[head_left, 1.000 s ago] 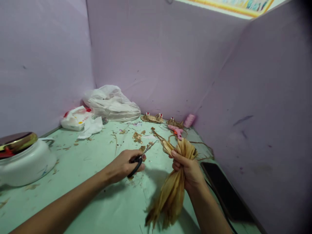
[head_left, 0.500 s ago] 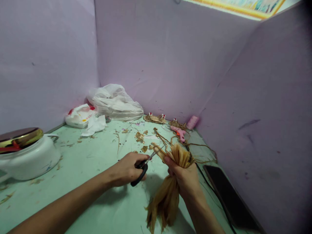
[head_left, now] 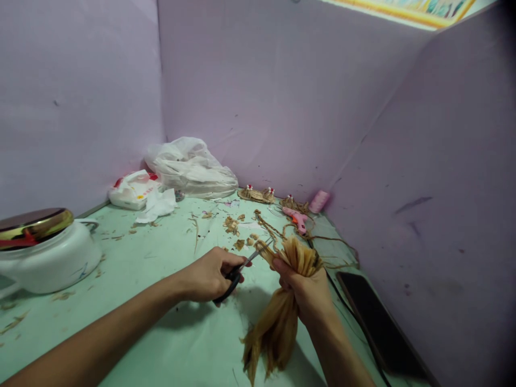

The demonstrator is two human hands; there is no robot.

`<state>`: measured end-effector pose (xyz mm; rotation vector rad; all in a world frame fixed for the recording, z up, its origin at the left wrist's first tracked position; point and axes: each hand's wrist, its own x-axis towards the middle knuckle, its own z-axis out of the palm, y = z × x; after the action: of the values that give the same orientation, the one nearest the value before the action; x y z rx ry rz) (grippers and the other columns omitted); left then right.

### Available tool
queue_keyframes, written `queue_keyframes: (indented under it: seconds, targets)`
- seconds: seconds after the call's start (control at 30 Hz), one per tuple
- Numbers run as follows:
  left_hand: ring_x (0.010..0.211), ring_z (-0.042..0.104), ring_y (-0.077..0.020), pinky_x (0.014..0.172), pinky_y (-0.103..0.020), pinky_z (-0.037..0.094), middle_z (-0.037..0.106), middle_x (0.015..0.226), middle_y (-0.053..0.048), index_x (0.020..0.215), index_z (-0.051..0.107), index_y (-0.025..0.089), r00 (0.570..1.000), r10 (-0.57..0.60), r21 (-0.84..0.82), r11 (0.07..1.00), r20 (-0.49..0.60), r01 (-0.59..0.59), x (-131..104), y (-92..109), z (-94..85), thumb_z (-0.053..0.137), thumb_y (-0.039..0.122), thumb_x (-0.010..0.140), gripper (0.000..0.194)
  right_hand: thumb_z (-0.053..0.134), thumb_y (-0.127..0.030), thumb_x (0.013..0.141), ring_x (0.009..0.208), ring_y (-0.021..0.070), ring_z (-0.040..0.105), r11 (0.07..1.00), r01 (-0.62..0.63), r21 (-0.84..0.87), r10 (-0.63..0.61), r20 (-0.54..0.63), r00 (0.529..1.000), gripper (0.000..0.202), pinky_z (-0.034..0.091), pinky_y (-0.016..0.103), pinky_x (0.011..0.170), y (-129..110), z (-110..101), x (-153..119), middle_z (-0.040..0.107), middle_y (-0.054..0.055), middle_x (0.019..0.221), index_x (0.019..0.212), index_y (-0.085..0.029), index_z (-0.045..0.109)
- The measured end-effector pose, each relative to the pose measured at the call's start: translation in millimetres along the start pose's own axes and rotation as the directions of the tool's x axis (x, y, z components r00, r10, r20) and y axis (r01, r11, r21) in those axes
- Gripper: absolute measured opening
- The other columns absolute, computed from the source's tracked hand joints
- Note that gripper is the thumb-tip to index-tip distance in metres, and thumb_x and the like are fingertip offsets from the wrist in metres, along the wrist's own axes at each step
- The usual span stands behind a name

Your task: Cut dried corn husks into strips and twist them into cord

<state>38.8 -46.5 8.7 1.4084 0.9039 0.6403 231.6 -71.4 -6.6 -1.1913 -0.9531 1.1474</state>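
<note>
Scissors, black-handled, gripped by left hand, trim tan dried-husk bundle clenched in right hand at lower centre; cut scraps litter the pale green table, bundle mostly untrimmed.

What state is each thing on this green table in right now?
Left hand: closed on black-handled scissors, blades at the bundle's top.
Right hand: gripping tan dried-leaf bundle, upright.
White pot with gold lid: lidded.
Pink glue gun: lying flat.
Black phone: screen dark.
White plastic bag: crumpled.
</note>
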Motion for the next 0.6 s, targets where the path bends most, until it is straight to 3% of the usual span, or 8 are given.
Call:
queue_keyframes:
  seconds: [0.13, 0.27, 0.33, 0.6]
  targets:
    - [0.045, 0.055, -0.0140, 0.038, -0.021, 0.037, 0.064, 0.069, -0.005, 0.099, 0.066, 0.015, 0.995, -0.082, 0.047, 0.996, 0.057, 0.079, -0.4, 4.1, -0.8, 0.055, 0.012, 0.053, 0.046, 0.076, -0.027, 0.057, 0.040, 0.0061, 0.034, 0.997, 0.068, -0.044, -0.071, -0.086, 0.994, 0.022, 0.026, 0.022, 0.038, -2.8, 0.8, -0.8, 0.049, -0.004, 0.049, 0.064, -0.016, 0.058]
    - [0.069, 0.060, -0.0166, 0.055, -0.023, 0.045, 0.065, 0.084, -0.006, 0.098, 0.066, 0.014, 0.995, 0.036, 0.164, 0.985, 0.098, -0.052, 0.2, 5.5, -3.1, 0.058, 0.012, 0.052, 0.047, 0.073, -0.029, 0.058, 0.041, 0.0068, 0.036, 0.988, 0.050, -0.147, -0.055, -0.027, 0.998, 0.020, 0.027, 0.022, 0.038, -4.0, 2.7, -3.2, 0.053, -0.002, 0.050, 0.062, -0.014, 0.060]
    - [0.078, 0.059, -0.0179, 0.058, -0.022, 0.045, 0.063, 0.089, -0.007, 0.101, 0.064, 0.013, 0.992, 0.038, 0.222, 0.973, 0.124, -0.065, 1.6, 4.6, -3.7, 0.059, 0.012, 0.052, 0.049, 0.073, -0.029, 0.059, 0.042, 0.0072, 0.037, 0.982, 0.052, -0.181, -0.051, 0.011, 0.999, 0.020, 0.027, 0.021, 0.038, -4.6, 3.5, -4.5, 0.053, -0.001, 0.049, 0.060, -0.013, 0.060]
    - [0.060, 0.060, -0.0158, 0.040, -0.021, 0.041, 0.062, 0.095, -0.011, 0.113, 0.055, 0.014, 0.972, -0.173, 0.138, 0.979, 0.158, 0.152, 4.2, 1.8, -2.8, 0.058, 0.017, 0.055, 0.058, 0.073, -0.029, 0.058, 0.040, 0.0075, 0.038, 0.989, 0.054, -0.135, -0.058, -0.027, 0.998, 0.022, 0.027, 0.020, 0.037, -6.3, 0.9, -4.1, 0.058, 0.001, 0.051, 0.066, -0.012, 0.062]
